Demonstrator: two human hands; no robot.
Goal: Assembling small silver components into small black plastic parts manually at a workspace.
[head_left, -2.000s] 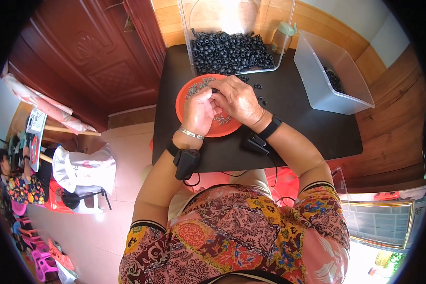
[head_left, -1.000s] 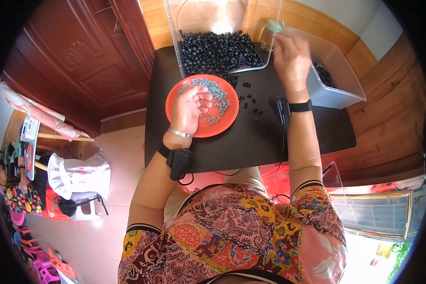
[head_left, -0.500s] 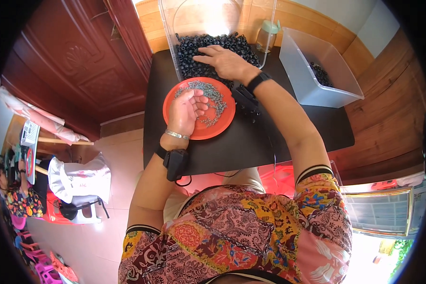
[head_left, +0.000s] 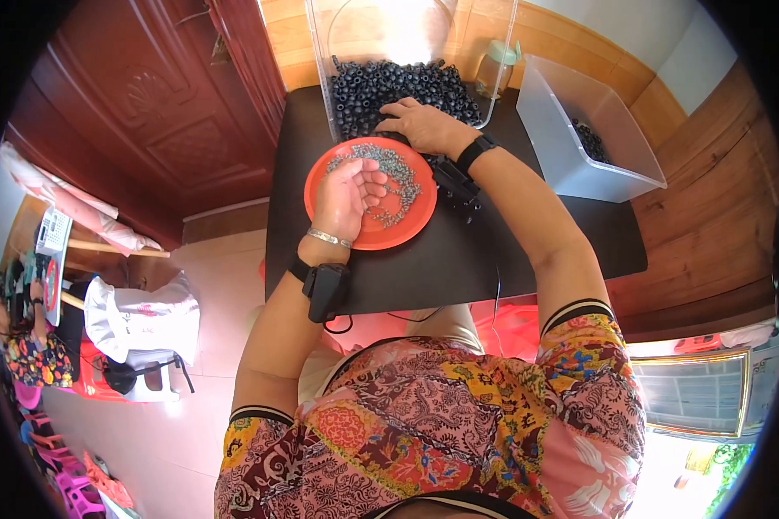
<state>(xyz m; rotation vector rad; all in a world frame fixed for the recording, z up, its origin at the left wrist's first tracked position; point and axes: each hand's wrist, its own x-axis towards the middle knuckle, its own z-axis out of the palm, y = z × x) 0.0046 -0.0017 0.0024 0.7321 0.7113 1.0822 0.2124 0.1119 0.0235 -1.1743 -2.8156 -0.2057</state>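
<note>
My right hand (head_left: 428,128) reaches over the near side of a clear bin (head_left: 326,86) holding a heap of small black ring-like parts (head_left: 376,85). Its fingers are apart and touch or nearly touch the heap; no part shows in its grip. Turned palm up, my left hand (head_left: 344,201) is above a round red plate (head_left: 389,235), its fingers curled in. Whatever those fingers may hold is too small or hidden to make out. Small grey metal pieces (head_left: 403,177), which look like screws, lie scattered on the plate.
A second translucent bin (head_left: 563,169) with a few black parts stands at the right of the dark table (head_left: 389,290). Behind is a jar (head_left: 493,69) with a pale green lid. A black device (head_left: 455,177) lies by my right wrist. Far left, another person (head_left: 39,355) sits at a table.
My right hand has drawn a little nearer along the heap, with its fingers bent lower into the parts. The left hand keeps its curled pose over the plate. The view has shifted slightly.
</note>
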